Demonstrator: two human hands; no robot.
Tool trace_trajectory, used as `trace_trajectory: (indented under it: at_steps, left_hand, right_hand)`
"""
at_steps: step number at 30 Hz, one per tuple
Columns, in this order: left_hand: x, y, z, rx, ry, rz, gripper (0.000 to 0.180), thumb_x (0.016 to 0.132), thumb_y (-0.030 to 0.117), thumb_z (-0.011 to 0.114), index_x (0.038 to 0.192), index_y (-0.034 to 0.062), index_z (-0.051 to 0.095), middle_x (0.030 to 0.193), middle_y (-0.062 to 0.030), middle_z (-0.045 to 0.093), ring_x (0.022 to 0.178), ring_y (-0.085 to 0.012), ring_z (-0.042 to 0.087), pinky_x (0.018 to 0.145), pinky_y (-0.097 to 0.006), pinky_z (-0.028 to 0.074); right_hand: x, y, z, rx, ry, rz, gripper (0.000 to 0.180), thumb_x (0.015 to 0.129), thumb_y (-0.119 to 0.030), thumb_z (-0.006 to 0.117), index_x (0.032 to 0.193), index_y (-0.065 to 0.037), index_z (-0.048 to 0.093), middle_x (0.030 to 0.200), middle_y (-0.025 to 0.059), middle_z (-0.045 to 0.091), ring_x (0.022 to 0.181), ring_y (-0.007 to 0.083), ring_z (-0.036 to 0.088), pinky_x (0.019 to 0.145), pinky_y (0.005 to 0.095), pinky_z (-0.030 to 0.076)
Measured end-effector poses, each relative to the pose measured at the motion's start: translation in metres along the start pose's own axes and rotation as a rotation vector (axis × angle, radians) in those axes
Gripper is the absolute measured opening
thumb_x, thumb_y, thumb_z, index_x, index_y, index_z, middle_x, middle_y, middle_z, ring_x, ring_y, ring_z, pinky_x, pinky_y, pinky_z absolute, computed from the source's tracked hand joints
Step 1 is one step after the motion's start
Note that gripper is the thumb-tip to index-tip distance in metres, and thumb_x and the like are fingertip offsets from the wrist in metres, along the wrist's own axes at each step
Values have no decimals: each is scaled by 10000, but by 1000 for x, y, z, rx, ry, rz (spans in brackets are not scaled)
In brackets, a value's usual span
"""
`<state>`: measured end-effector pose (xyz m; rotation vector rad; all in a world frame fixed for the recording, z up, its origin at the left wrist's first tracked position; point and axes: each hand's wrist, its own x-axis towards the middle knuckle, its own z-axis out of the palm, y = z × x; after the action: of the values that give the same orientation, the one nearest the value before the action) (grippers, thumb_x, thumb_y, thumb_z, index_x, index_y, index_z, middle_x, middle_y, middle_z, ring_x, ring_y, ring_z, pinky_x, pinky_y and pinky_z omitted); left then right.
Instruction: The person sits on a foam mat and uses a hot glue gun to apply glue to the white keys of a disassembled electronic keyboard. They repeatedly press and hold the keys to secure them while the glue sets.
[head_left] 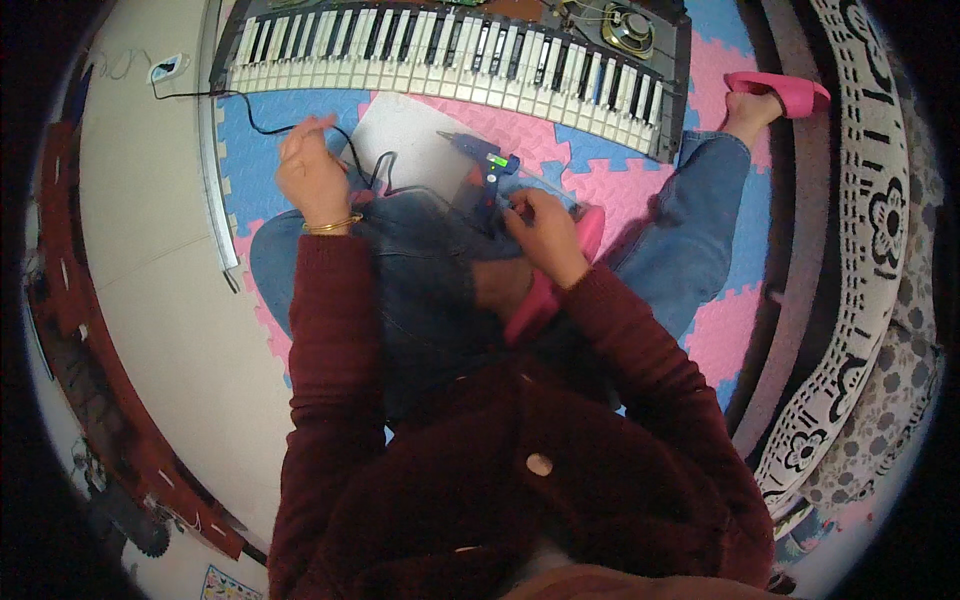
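A blue hot glue gun (486, 160) with a bright green patch points its nozzle to the far left, above a white sheet (400, 140). My right hand (547, 232) is closed, its fingertips pinched at the gun's handle; part of the grip is hidden. To the left, my left hand (312, 180) is raised by my knee, fingers loosely bent and apart, with nothing visible in them. A black cord (262, 128) passes behind the left hand and loops back toward the gun.
An opened electronic keyboard (440, 55) spans the far side, with an exposed speaker (628, 30) at its right. Pink and blue foam mats (505, 128) lie under me. A white power socket (168, 70) is on the left floor. A pink slipper (780, 95) is on my outstretched foot.
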<state>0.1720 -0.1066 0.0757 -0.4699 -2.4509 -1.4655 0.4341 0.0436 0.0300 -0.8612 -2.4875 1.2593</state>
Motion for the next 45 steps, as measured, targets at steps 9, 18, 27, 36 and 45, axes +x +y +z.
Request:
trace_trajectory:
  at_steps: [9, 18, 27, 36, 45]
  left_hand:
    - [-16, 12, 0, -93, -284, 219, 344, 945, 200, 590, 679, -18, 601, 581, -91, 545, 536, -197, 535, 535, -342, 405]
    - [-22, 37, -9, -206, -129, 362, 110, 868, 92, 697, 956, 31, 672, 936, -96, 653, 868, -249, 590, 810, -360, 477]
    - [-58, 52, 33, 170, -1175, 464, 162, 881, 155, 626, 994, 71, 707, 955, -149, 720, 883, -346, 689, 802, -414, 536]
    - [-178, 51, 99, 450, -1139, 224, 296, 893, 260, 602, 1145, 111, 646, 1117, -136, 685, 972, -347, 686, 807, -483, 558]
    - [-147, 42, 87, -128, -1038, -279, 291, 865, 241, 780, 1000, 13, 661, 716, 26, 619, 645, -74, 561, 584, -258, 467]
  right_hand:
    - [39, -13, 47, -247, -54, 483, 544, 768, -481, 754, 1006, -7, 632, 929, 213, 700, 867, 386, 686, 725, 488, 527]
    - [30, -33, 0, 279, 267, 400, 330, 763, -231, 799, 812, -37, 537, 688, 54, 528, 632, 161, 488, 563, 333, 413]
    - [-63, -71, -75, 902, 144, 293, 402, 827, -4, 635, 1223, 6, 567, 1004, 111, 668, 774, 191, 656, 726, 352, 551]
    - [-135, -57, -67, 1093, 172, 238, 355, 883, -31, 626, 1237, -7, 620, 958, 23, 677, 790, 121, 627, 718, 290, 525]
    - [-123, -61, -83, 1319, 354, 307, 211, 929, -66, 603, 1126, 3, 637, 1014, 92, 703, 641, 99, 568, 598, 269, 468]
